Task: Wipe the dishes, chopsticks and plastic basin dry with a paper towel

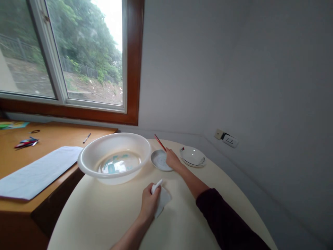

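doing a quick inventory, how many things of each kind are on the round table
basin: 1
grey plate: 1
stack of white plates: 1
cloth: 1
red stick: 1
total: 5

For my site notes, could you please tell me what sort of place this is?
Probably a room in a home: a round cream table holds a plastic basin and small plates, beside a wooden desk with pens and paper under a window.
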Demonstrator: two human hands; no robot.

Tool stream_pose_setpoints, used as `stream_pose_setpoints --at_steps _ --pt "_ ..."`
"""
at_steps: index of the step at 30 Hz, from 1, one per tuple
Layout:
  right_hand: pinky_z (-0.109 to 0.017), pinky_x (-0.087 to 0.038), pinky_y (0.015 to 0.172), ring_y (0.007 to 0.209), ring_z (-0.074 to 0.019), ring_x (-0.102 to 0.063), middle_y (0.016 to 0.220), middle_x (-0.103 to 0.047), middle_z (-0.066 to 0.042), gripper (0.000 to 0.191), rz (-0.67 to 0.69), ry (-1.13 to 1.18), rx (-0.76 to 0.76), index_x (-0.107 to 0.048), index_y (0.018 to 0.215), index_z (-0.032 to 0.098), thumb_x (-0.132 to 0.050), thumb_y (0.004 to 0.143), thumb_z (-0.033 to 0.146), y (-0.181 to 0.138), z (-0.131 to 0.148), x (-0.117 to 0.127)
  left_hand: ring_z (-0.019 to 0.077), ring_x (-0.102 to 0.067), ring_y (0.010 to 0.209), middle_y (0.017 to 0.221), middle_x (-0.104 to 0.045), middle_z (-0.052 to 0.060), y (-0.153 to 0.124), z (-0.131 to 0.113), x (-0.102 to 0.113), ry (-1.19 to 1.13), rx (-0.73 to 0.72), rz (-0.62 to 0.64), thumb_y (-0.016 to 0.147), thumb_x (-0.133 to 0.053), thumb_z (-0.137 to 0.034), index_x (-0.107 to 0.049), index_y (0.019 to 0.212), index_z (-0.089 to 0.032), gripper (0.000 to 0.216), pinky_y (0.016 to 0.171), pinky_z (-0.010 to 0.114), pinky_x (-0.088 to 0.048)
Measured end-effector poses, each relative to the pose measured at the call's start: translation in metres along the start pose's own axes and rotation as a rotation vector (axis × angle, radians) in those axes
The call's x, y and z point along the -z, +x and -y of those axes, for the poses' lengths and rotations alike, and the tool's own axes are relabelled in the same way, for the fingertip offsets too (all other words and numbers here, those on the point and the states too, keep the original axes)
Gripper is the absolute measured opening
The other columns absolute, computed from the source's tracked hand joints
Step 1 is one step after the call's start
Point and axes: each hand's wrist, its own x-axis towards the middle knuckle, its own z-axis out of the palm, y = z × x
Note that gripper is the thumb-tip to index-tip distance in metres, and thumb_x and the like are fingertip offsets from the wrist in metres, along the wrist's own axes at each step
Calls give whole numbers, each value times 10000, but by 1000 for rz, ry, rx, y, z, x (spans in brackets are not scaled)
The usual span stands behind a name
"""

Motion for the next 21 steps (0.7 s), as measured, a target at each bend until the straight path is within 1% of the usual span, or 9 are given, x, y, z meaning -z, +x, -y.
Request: stream_pose_setpoints --at_steps 3,5,6,8,10,12,15,18,21 --pt "-274 -355 956 1133 -189 -489 1238 -498 -141 628 -34 -4 62 -276 1382 118 -326 773 -27 -44 -27 11 113 -389 502 489 -405 -37 0 2 0 -6 4 13 651 -532 -393 -439 537 -185 254 456 215 -297" --pt "-292 -353 982 1135 -189 -479 1237 -490 -153 617 -90 -32 175 -273 1383 88 -279 776 -20 -79 -53 13 109 -388 491 488 -406 -41 -1 2 1 -12 13 21 654 -538 -395 -446 545 -182 256 449 212 -295" --pt "-296 -363 980 1130 -193 -479 1229 -492 -159 607 -90 -54 215 -273 1384 74 -265 783 -9 -96 -68 13 108 -390 486 488 -410 -43 -2 1 1 -17 19 25 654 -542 -399 -453 552 -180 257 445 211 -296" --pt "-304 -411 935 1081 -201 -506 1181 -518 -148 627 -61 -108 227 -274 1391 90 -272 770 1 -128 -96 13 108 -396 478 487 -422 -44 -4 -1 1 -29 29 30 654 -550 -412 -468 566 -177 263 440 210 -300" --pt "-311 -443 892 1021 -209 -537 1132 -542 -143 649 -31 -181 173 -297 1388 106 -271 751 -12 -153 -121 14 107 -398 477 486 -430 -43 -5 -3 2 -35 37 33 646 -562 -421 -482 571 -173 271 435 208 -303" --pt "-305 -458 859 988 -210 -554 1110 -556 -141 680 -14 -242 96 -307 1390 128 -275 730 -33 -169 -141 16 105 -394 478 484 -427 -44 -6 -4 3 -27 44 30 639 -569 -420 -492 570 -168 272 428 204 -299" --pt "-285 -463 823 975 -207 -569 1113 -563 -147 701 20 -296 -9 -311 1394 133 -278 717 -48 -182 -160 17 101 -384 474 480 -422 -46 -6 -5 4 -9 49 20 637 -571 -423 -500 571 -165 276 419 199 -291" --pt "-284 -459 808 974 -213 -579 1145 -553 -170 666 53 -312 -84 -318 1392 95 -262 742 -41 -188 -170 13 98 -381 465 474 -418 -49 -6 -6 6 -9 54 20 640 -573 -442 -500 573 -165 295 417 198 -293" --pt "-290 -447 834 995 -213 -576 1189 -541 -175 655 66 -310 -126 -339 1384 96 -258 750 -44 -192 -173 7 101 -391 460 472 -423 -50 -7 -7 7 -8 65 23 640 -579 -458 -499 579 -166 309 415 200 -297"
